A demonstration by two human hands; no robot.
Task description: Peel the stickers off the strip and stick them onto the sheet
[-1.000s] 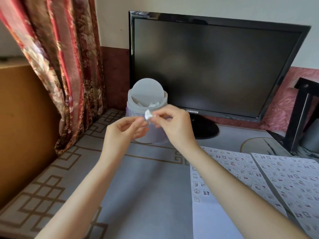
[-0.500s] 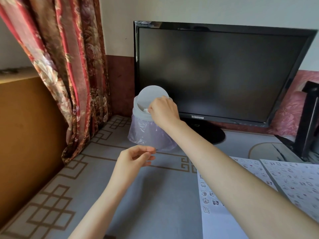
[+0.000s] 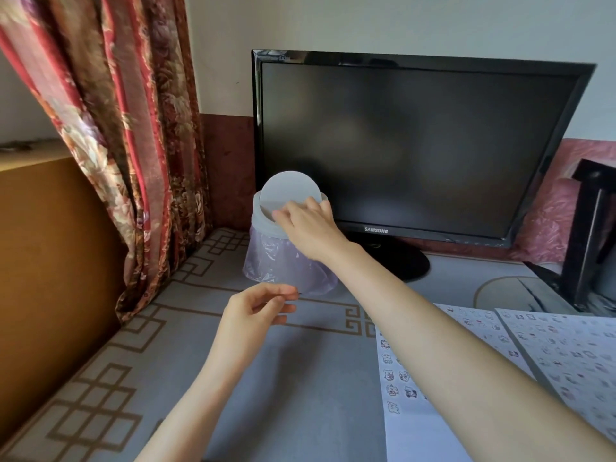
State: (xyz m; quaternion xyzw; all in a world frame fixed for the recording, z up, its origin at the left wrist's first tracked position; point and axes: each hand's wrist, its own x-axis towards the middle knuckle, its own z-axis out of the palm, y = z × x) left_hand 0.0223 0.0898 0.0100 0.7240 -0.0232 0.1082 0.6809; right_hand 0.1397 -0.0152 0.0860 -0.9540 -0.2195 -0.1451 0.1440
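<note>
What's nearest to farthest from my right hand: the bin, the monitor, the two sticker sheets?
1. Bin: right hand at its lid.
2. Monitor: just behind, to the right.
3. Left sticker sheet: nearer me, lower right.
4. Right sticker sheet: beyond it, far right.

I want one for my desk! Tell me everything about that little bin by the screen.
The small pale grey plastic bin stands upright on the grey patterned tablecloth, in front of the black flat monitor, at its left corner. Its round white swing lid is tipped up on edge, leaving the top open. A thin purple plastic bag puffs out round its body. The right hand lies over its rim at the opening.
</note>
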